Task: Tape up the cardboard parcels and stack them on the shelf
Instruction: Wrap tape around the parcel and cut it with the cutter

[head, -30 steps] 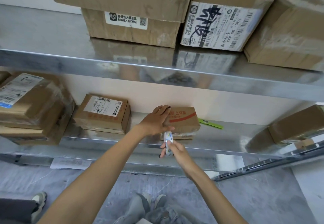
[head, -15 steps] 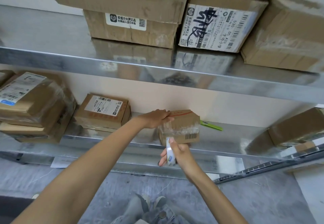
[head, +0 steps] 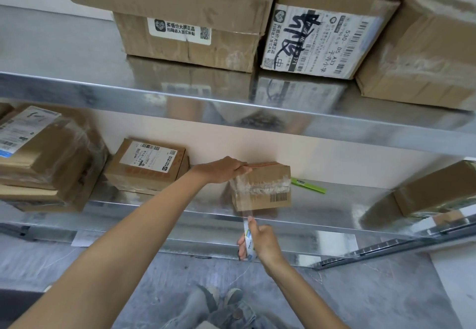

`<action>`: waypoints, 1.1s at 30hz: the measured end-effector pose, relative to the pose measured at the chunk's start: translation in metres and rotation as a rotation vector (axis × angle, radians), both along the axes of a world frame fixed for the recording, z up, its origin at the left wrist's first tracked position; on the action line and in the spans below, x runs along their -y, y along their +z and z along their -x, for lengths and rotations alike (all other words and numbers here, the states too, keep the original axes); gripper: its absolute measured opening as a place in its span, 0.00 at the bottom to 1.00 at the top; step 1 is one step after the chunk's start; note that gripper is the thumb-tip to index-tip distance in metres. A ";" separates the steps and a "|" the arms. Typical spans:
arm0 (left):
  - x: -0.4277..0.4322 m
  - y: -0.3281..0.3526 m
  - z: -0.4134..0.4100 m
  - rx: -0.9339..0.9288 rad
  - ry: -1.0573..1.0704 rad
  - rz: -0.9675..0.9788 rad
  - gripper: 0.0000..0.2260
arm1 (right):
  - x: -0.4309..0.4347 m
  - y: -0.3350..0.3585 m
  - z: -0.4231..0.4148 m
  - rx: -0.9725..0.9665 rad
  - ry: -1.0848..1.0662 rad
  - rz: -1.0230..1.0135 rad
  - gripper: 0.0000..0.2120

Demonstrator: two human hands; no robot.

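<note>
**Two hands on one small parcel**

Nearest, the right hand (head: 260, 241) is closed around a tape roll (head: 248, 242), held edge-on below the front lip of the lower shelf (head: 334, 207). The blue print on the roll is too small to read. A clear strip runs up to the parcel (head: 261, 191), a brown carton at the shelf front, banded with wrinkled tape and carrying a barcode low right. The left hand (head: 221, 170) curls over its top left corner. Above, a white label (head: 319, 43) reads "530- D5 A33".

Brown cardboard parcel (head: 268, 185) with red stripe, black barcode; green pen (head: 307, 185); silver shelf (head: 334, 215).
</note>
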State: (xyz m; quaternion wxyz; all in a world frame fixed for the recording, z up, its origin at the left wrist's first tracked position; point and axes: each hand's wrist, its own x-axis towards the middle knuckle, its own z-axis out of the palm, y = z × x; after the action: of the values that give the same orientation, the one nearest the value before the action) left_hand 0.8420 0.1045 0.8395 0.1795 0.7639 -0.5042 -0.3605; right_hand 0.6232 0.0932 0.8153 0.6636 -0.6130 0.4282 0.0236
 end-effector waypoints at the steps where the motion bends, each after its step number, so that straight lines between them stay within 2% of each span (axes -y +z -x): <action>1: 0.001 0.000 -0.001 -0.006 0.002 -0.004 0.23 | 0.002 -0.001 -0.001 -0.007 0.007 0.002 0.32; 10: 0.003 -0.008 -0.010 -0.087 0.039 -0.007 0.22 | 0.008 -0.009 -0.017 -0.064 0.026 -0.036 0.32; 14: 0.002 -0.008 -0.007 -0.093 0.051 0.056 0.19 | 0.012 -0.012 -0.019 -0.072 0.043 -0.028 0.32; 16: 0.002 -0.009 -0.012 -0.072 0.067 0.000 0.20 | 0.014 -0.009 -0.017 -0.069 0.046 -0.034 0.31; 17: 0.002 -0.011 -0.014 -0.011 0.076 -0.038 0.20 | 0.015 -0.006 -0.016 -0.067 0.051 -0.029 0.31; 19: 0.002 -0.018 -0.011 0.270 0.090 -0.022 0.21 | 0.017 -0.001 -0.016 -0.072 0.065 -0.018 0.31; 21: 0.001 -0.031 0.005 0.521 0.152 0.111 0.18 | 0.018 0.002 -0.019 -0.073 0.068 -0.026 0.31; 22: 0.001 -0.035 0.016 0.562 0.209 0.175 0.15 | 0.017 0.003 -0.021 -0.075 0.067 -0.030 0.30; 24: -0.003 -0.043 0.033 0.510 0.358 0.256 0.12 | 0.015 0.002 -0.023 -0.087 0.072 -0.026 0.30; 26: -0.009 -0.050 0.037 0.338 0.458 0.267 0.12 | 0.014 0.001 -0.024 -0.093 0.076 -0.020 0.31; 27: -0.012 -0.051 0.038 0.250 0.454 0.239 0.15 | 0.014 0.001 -0.024 -0.100 0.076 -0.019 0.31; 29: -0.019 -0.048 0.038 0.121 0.367 0.106 0.26 | 0.017 0.000 -0.024 -0.113 0.095 -0.017 0.31; 31: -0.025 -0.041 0.042 0.053 0.258 -0.007 0.37 | 0.020 0.001 -0.023 -0.127 0.112 -0.026 0.30; 33: -0.027 -0.037 0.043 0.034 0.170 -0.060 0.44 | 0.021 0.002 -0.022 -0.132 0.123 -0.050 0.30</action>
State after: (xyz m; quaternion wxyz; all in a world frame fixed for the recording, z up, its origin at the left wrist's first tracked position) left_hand 0.7987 0.1320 0.8023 0.1779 0.8150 -0.4296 -0.3457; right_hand 0.6455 0.0717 0.8176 0.6464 -0.6183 0.4319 0.1153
